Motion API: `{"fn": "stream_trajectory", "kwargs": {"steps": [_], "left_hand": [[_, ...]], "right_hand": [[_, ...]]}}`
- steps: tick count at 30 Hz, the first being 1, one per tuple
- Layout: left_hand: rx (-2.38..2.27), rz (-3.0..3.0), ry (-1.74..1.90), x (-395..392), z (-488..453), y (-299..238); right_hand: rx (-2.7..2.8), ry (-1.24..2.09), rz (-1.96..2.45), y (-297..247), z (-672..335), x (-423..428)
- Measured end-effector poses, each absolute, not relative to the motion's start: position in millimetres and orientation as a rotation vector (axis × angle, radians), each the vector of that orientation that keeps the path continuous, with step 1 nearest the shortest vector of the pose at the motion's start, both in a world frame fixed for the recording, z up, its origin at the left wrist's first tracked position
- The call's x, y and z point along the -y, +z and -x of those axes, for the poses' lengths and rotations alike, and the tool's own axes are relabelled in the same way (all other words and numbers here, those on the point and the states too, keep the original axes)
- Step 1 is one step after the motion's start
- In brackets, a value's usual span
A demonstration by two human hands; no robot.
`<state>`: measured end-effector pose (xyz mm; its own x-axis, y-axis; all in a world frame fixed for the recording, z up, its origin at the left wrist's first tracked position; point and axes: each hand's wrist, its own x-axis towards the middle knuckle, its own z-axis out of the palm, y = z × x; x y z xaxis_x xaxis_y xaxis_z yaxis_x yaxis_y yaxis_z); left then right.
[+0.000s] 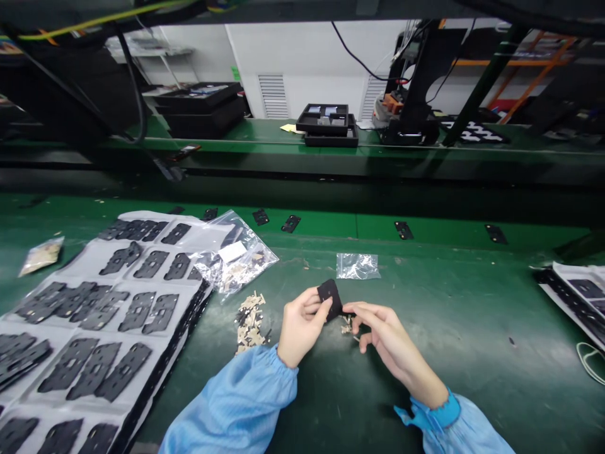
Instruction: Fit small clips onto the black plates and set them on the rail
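My left hand [305,325] is closed on a black flat plate [331,297], thumb on its face and fingers behind. My right hand [382,331] reaches in from the right, index fingertip at the plate's lower right edge. Its other fingers are curled; whether a small piece sits between them I cannot make out. Just under the plate, between both hands, lies a small cluster of tan pieces [346,326]. A larger pile of tan and black small pieces [249,321] is left of my left hand.
On the left, a grey-lined tray [106,340] carries many black plates. A clear bag of small pieces [241,258] overlaps its corner. A small clear bag [358,266] lies beyond my hands. Several black plates [290,223] rest along the green strip behind. Another tray [583,296] stands right.
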<state>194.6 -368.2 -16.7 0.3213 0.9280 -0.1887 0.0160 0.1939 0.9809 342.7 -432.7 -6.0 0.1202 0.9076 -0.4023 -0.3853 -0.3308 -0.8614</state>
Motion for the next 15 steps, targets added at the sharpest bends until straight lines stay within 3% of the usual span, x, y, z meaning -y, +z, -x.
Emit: {"fn": "stream_trajectory", "kwargs": {"steps": [15], "left_hand": [[-0.971,-1.091,0.626,362.8,-190.1,-6.9]], "right_hand": [[0.572,1.467,1.386,-14.5,-345.8,431.5]]}}
